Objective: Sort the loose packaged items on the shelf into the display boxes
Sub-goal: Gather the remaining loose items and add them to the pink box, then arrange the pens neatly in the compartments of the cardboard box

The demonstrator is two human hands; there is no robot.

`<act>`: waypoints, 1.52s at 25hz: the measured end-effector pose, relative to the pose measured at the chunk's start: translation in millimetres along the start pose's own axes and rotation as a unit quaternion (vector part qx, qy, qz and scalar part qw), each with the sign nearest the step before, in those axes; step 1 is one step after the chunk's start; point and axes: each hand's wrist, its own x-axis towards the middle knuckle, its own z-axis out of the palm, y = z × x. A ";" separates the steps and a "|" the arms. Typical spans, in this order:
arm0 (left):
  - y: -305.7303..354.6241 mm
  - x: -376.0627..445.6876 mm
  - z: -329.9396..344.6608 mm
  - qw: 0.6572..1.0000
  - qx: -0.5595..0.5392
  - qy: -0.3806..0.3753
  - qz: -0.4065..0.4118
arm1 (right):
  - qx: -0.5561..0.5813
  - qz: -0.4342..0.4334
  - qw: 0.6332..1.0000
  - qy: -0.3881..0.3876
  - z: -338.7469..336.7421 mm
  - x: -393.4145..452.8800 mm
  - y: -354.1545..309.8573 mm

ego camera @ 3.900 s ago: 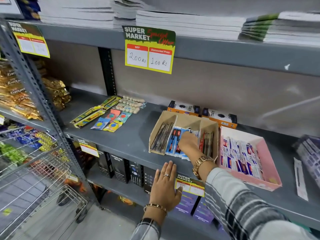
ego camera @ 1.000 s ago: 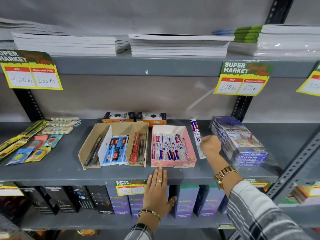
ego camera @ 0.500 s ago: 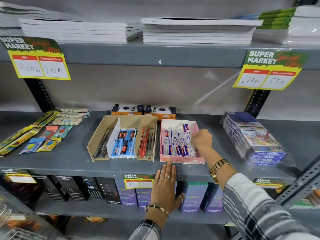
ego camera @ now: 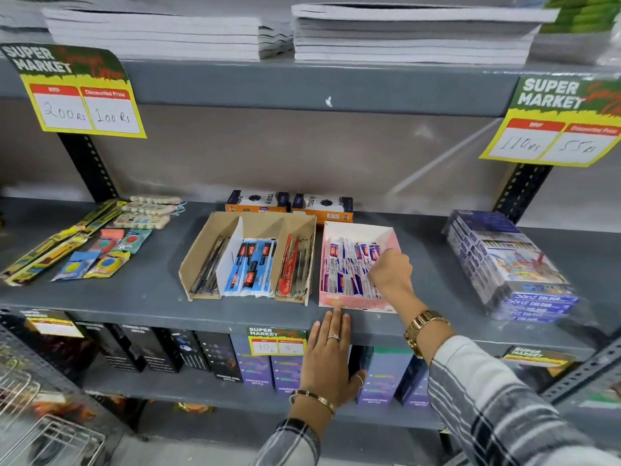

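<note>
A pink display box [ego camera: 356, 302] stands on the grey shelf [ego camera: 134, 297], filled with white-and-blue pen packets [ego camera: 339, 270]. My right hand [ego camera: 391, 275] is inside its right half, fingers closed on one of those packets, which lies among the others. My left hand [ego camera: 331, 361] rests flat on the shelf's front edge just below the pink box and holds nothing. Left of it a brown three-compartment box [ego camera: 250, 223] holds dark pens, blue packets and red pens. Loose packaged items [ego camera: 100, 247] lie at the shelf's left end.
Two orange-and-black boxes [ego camera: 289, 205] stand behind the display boxes. A wrapped stack of colour-pencil boxes [ego camera: 507, 264] sits at the right. Notebooks are piled on the shelf above, boxed bottles stand below, and a wire trolley [ego camera: 50, 438] is at bottom left.
My right hand took a white-and-blue packet from the shelf right of the pink box and carried it left into that box. My left hand stayed on the shelf edge.
</note>
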 end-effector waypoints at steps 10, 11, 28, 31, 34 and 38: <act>1.5 -1.3 -8.0 1.000 -0.008 -0.015 -0.003 | -0.130 -0.070 0.983 -0.106 7.5 -13.3 -3.1; 1.7 -1.6 -8.8 1.000 -0.011 -0.016 -0.003 | -0.131 -0.074 0.983 -0.107 8.4 -14.4 -5.6; 1.4 -1.0 -4.7 1.000 -0.007 -0.005 -0.002 | -0.207 -0.168 0.961 -0.080 7.8 -3.6 -9.9; 2.4 -1.2 -5.3 1.000 0.005 -0.005 -0.006 | -0.197 -0.160 0.962 -0.101 5.3 -1.1 -2.2; 3.1 -0.8 -4.5 1.000 0.015 -0.012 -0.008 | -0.207 -0.165 0.956 -0.129 4.0 0.7 4.6; 3.1 -1.3 -7.3 1.000 0.017 -0.010 -0.009 | -0.193 -0.174 0.960 -0.105 -2.3 0.8 3.8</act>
